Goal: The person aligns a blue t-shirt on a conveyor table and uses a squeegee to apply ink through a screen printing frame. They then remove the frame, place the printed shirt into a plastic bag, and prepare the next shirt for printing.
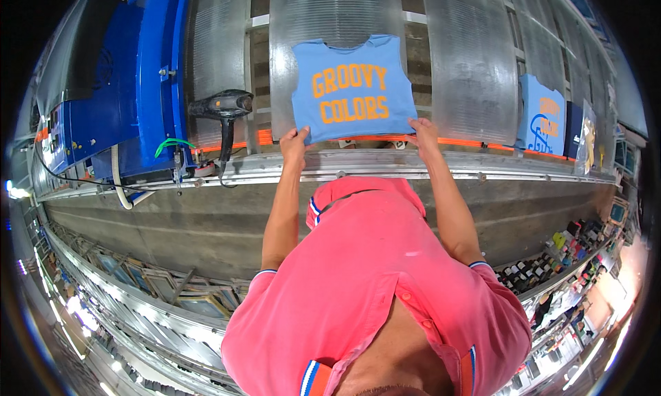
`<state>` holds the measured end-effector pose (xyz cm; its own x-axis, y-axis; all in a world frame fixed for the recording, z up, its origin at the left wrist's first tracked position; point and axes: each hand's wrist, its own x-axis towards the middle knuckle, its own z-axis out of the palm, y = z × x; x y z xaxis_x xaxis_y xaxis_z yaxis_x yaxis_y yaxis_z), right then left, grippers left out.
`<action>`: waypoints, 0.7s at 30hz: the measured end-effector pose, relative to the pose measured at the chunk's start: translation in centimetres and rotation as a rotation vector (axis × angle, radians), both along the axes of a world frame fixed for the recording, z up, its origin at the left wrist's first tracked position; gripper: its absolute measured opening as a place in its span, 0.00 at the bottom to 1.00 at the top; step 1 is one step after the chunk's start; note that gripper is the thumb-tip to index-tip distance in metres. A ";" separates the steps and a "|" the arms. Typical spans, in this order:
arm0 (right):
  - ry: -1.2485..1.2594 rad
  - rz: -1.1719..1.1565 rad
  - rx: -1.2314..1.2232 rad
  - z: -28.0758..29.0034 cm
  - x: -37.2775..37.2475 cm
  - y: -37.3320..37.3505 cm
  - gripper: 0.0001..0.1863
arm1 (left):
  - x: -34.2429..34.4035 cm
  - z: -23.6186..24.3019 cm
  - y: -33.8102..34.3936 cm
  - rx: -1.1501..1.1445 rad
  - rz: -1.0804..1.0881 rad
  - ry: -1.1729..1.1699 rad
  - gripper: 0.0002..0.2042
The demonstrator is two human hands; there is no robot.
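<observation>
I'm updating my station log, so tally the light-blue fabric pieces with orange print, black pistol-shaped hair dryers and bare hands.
Light-blue fabric pieces with orange print: 2
Black pistol-shaped hair dryer: 1
Bare hands (left hand, right hand): 2
Total: 5

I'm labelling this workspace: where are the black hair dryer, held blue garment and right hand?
Black hair dryer [226, 107], head view: its barrel.
Held blue garment [353, 88], head view: its middle.
Right hand [425, 134], head view: its back.

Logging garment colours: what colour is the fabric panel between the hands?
The fabric panel is light blue with orange lettering; head view shows it.
</observation>
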<state>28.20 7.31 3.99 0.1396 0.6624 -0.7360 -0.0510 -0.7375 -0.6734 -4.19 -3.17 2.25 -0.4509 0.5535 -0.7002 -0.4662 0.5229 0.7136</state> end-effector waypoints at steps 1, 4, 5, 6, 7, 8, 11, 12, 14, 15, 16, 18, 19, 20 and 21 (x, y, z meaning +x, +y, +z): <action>-0.015 -0.038 0.012 -0.3 -0.1 0.2 0.04 | -0.1 0.0 0.1 -0.019 -0.005 0.012 0.08; -0.275 0.034 0.389 -0.9 -1.7 0.7 0.06 | -0.2 -0.2 0.3 -0.008 -0.062 0.088 0.06; -0.394 0.087 0.569 0.1 -3.5 0.8 0.07 | -0.3 -0.4 0.3 0.005 -0.090 0.123 0.05; -0.422 0.222 0.793 1.1 -5.6 0.8 0.08 | -0.4 -0.5 0.2 0.047 -0.093 0.138 0.05; -0.447 0.354 1.016 3.1 -8.4 0.6 0.09 | -0.3 -0.8 0.2 0.091 -0.098 0.152 0.05; -0.346 0.495 1.031 4.3 -10.9 0.1 0.10 | -0.1 -0.8 0.4 0.139 -0.106 0.165 0.05; -0.121 0.841 1.116 4.9 -16.3 -1.3 0.13 | 0.9 1.7 2.3 0.265 0.169 -0.267 0.06; -0.121 0.869 1.063 5.0 -16.9 -1.8 0.14 | 1.0 2.5 2.7 0.315 0.283 -0.422 0.08; -0.110 0.936 0.962 5.6 -17.9 -2.9 0.17 | -0.1 1.3 2.0 0.284 0.264 -0.471 0.13; -0.183 0.846 0.956 4.4 -17.8 -3.6 0.22 | -0.4 0.5 1.7 0.264 0.209 -0.420 0.16; -0.181 0.767 0.848 3.5 -16.9 -3.6 0.22 | -0.5 0.1 1.7 0.238 0.151 -0.370 0.19; -0.191 0.604 0.636 2.2 -14.2 -3.3 0.20 | 0.9 0.9 2.1 0.188 -0.049 -0.125 0.23; -0.164 0.532 0.566 1.1 -13.2 -3.5 0.21 | 1.8 2.7 3.2 0.107 -0.010 -0.140 0.22; -0.154 0.461 0.513 0.4 -12.3 -3.4 0.22 | 1.9 1.3 2.6 0.011 0.110 -0.123 0.20; -0.188 0.369 0.471 0.1 -9.7 -2.1 0.23 | 2.1 2.2 2.9 0.189 -0.011 -0.194 0.19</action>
<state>18.47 5.21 4.08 -0.0619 0.9389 -0.3387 0.3011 -0.3060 -0.9032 -2.06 -0.24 4.45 -0.3114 0.6868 -0.6567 -0.5990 0.3946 0.6967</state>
